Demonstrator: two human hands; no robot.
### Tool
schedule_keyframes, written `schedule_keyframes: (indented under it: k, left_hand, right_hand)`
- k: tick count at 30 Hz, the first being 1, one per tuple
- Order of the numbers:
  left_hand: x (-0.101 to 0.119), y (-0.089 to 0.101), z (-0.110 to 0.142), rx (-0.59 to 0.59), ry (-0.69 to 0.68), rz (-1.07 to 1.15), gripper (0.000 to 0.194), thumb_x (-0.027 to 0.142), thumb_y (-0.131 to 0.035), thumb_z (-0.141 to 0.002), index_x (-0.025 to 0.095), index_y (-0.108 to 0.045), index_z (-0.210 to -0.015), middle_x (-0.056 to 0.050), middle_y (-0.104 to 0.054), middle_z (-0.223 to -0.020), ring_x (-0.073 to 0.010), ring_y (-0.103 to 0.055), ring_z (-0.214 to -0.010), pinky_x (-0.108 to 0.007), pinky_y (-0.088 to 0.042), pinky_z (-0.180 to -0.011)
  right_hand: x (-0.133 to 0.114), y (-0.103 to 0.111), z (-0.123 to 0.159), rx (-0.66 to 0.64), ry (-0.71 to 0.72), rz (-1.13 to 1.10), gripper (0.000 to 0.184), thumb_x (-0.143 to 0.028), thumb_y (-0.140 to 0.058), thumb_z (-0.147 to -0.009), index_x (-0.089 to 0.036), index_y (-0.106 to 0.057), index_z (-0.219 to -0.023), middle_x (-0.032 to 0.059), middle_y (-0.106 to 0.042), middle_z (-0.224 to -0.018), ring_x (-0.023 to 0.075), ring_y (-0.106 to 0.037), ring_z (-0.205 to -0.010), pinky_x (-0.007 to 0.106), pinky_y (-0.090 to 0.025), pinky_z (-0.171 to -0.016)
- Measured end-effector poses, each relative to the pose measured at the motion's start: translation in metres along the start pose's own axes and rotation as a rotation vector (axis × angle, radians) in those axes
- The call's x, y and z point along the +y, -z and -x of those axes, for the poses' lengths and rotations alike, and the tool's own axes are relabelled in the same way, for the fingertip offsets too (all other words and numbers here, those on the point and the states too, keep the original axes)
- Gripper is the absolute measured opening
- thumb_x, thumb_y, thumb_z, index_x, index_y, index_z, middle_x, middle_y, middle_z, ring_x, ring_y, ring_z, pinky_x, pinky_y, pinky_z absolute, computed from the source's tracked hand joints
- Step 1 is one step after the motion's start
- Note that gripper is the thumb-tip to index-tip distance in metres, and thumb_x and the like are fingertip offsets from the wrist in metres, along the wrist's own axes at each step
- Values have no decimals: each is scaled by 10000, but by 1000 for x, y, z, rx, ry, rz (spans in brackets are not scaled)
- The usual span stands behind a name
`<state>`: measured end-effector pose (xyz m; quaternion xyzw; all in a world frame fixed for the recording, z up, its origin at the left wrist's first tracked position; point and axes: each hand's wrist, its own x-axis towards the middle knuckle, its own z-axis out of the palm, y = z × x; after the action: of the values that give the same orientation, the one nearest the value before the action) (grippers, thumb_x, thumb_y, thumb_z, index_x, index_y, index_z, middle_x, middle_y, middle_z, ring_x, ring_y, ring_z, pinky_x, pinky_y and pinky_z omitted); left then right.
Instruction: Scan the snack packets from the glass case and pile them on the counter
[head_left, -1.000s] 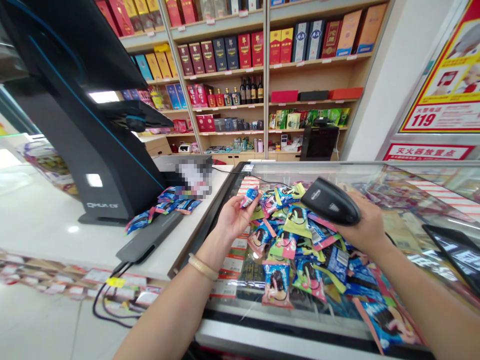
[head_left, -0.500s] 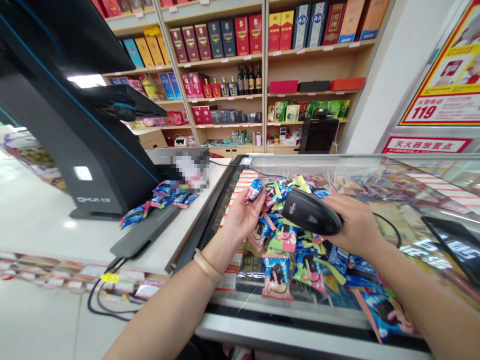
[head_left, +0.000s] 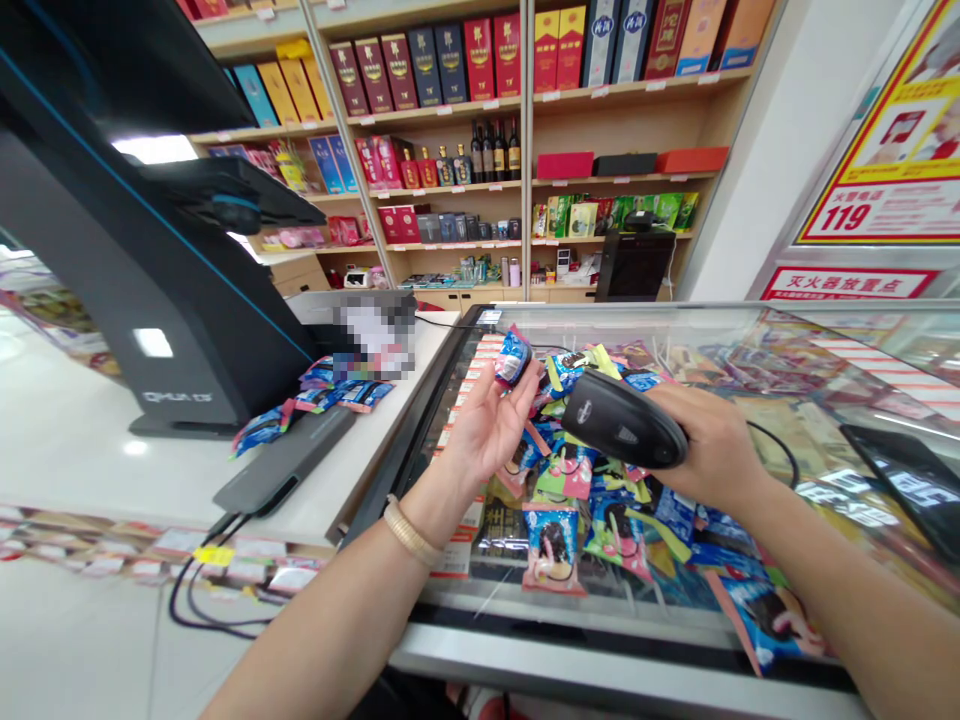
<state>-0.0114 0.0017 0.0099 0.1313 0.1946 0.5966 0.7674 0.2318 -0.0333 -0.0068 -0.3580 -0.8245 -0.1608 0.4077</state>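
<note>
My left hand, palm up, holds a small blue and pink snack packet at its fingertips. A black handheld barcode scanner is gripped in my right hand, its head pointing left toward that packet. Beneath both hands, a loose heap of similar snack packets lies on the glass counter. One packet lies face up at the near side of the heap, and another rests close to my right forearm.
On the white counter at left stands a dark checkout terminal. Several packets lie beside its base, near a flat grey device with cables. A black phone-like slab lies at right. Stocked shelves line the back wall.
The packet in my left hand has turned more upright at the fingertips, and the fingers have opened out a little. The scanner stays almost where it was. The view has shifted slightly.
</note>
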Motion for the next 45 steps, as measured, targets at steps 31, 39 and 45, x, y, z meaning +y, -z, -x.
schedule_keyframes:
  k: [31,39,45]
  left_hand:
    - [-2,45,-14,-413,-779,-1651,792,319,-831,-684,171,-553,-1411,-192,-516,-1487,-364,-442,-1436,-506,-316,-1246]
    - [-1,58,-24,-449,-900,-1665,680,376,-689,-862,212,-468,-1484,-162,-508,-1494,-311,-460,-1427,-498,-370,-1213]
    - [44,63,-37,174,-993,-1885,514,247,-612,-866,192,-574,-1376,-155,-611,-1328,-303,-593,-1267,-470,-459,-1117]
  right_hand:
    - [29,-7,5,157,-74,36,145,-353,-698,-852,-227,-635,-818,42,-664,-719,208,-635,-640,328,-485,-611]
    - [36,-7,12,164,-65,101,193,-373,-689,-843,-224,-672,-964,64,-728,-828,245,-696,-722,343,-514,-633]
    - [46,-10,19,199,-41,208,333,-507,-657,-859,-204,-677,-997,103,-771,-897,268,-747,-798,341,-556,-683]
